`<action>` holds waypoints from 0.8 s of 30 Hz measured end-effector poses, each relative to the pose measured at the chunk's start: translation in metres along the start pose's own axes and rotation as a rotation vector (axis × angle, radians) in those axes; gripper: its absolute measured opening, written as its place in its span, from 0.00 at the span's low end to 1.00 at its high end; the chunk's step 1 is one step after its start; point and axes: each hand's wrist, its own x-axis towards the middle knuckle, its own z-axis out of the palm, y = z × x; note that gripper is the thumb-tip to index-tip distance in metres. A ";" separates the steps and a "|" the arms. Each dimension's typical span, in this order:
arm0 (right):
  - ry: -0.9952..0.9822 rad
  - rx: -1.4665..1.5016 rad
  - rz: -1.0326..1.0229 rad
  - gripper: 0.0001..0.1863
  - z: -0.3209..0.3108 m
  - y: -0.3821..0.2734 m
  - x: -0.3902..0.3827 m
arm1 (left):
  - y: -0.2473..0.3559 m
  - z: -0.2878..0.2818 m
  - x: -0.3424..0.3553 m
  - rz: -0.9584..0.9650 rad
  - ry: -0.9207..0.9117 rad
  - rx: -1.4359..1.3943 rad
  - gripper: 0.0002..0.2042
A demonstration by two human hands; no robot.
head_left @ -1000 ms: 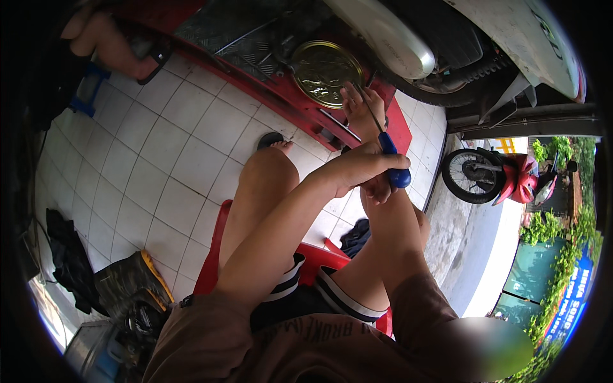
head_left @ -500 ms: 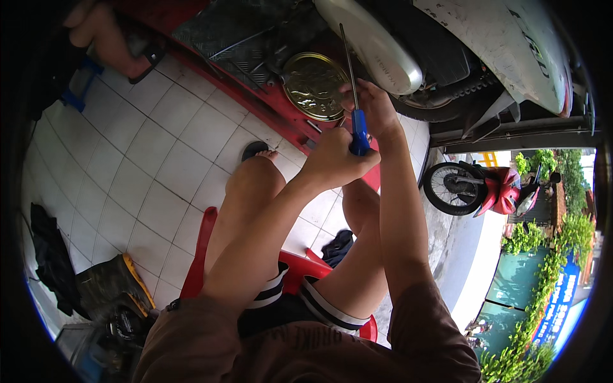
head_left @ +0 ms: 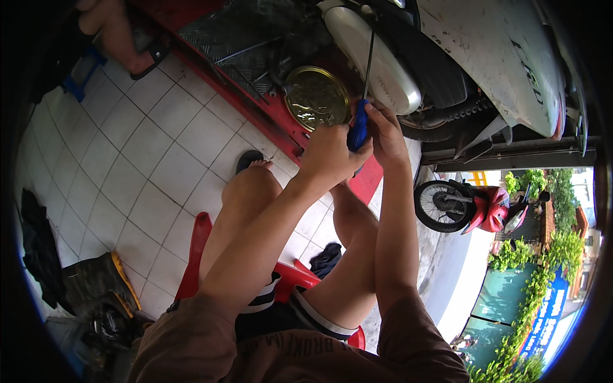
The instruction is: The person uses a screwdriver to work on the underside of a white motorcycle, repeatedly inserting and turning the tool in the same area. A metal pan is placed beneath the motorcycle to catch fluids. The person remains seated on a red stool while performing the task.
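A screwdriver with a blue handle (head_left: 359,126) and a long thin metal shaft points up and away from me, its tip near a motorbike's pale side cover (head_left: 373,67). My left hand (head_left: 332,153) is closed around the lower part of the handle. Against the handle's upper right side, my right hand (head_left: 388,133) has its fingers bent and closed on it; some fingertips are hidden. Just beyond my hands, a round gold-coloured tray (head_left: 317,71) holds shiny liquid or foil-like contents that I cannot make out clearly.
The tray rests on a red platform (head_left: 246,105), with wrenches and rods (head_left: 249,50) farther back. A seated person's leg (head_left: 124,41) shows at the far left. A boot (head_left: 105,281) stands at lower left. Outside, a red motorbike (head_left: 491,207) is parked at right.
My right hand has moved from beside the shaft down to the handle. The screwdriver's tip has swung slightly right, and the whole view has shifted a little.
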 end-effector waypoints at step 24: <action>0.141 -0.052 -0.097 0.13 0.005 0.003 0.022 | -0.003 0.003 0.005 0.087 0.126 -0.035 0.13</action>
